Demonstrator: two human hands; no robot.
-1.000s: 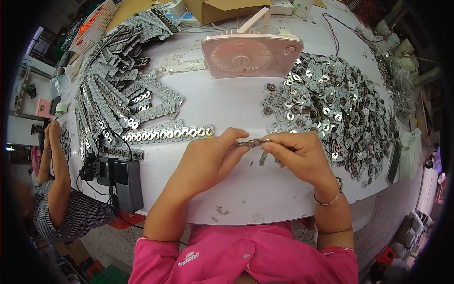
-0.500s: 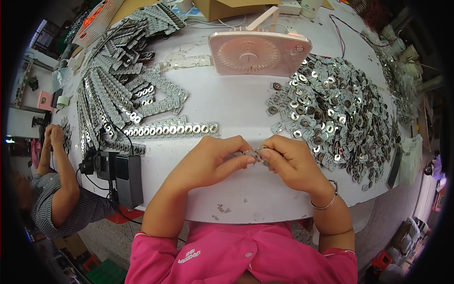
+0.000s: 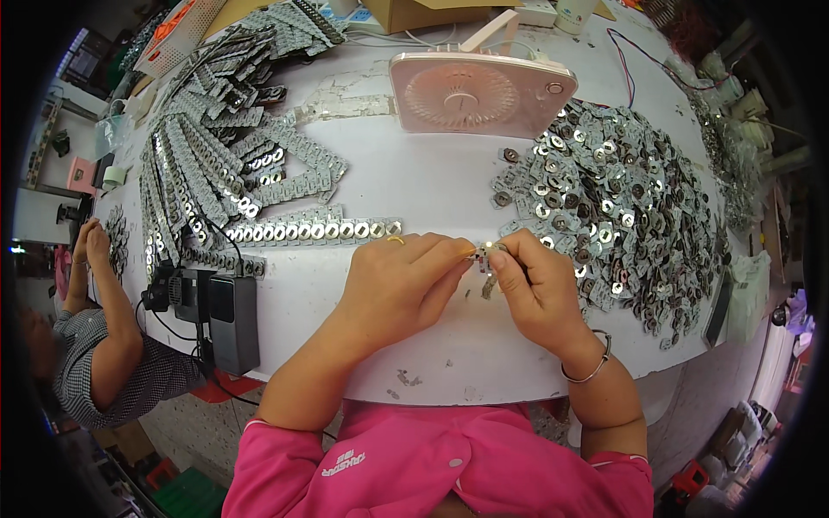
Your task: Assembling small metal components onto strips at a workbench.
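Above the near part of the white table (image 3: 449,367), my left hand (image 3: 393,285) and my right hand (image 3: 542,289) meet, fingertips close together. Between them are a few small silvery metal plates (image 3: 484,258), one part hanging below the right thumb. My right hand pinches these plates between thumb and fingers. The left thumb and forefinger are closed at their left edge; most of what they grip is hidden. Just beyond my left hand lies a straight strip of joined metal plates (image 3: 311,230) with shiny round centres. A large heap of loose metal plates (image 3: 604,207) lies right of my right hand.
Many joined strips (image 3: 194,155) pile up at the left. A pink fan (image 3: 462,97) stands at the back centre. A black box-shaped device (image 3: 233,321) with cables sits at the left edge. Farther left another person (image 3: 112,337) sits with raised hands.
My left hand has turned, its knuckles higher and its fingers more closed. The right hand has shifted slightly right, and the plates between the hands show more openly. The view has moved slightly.
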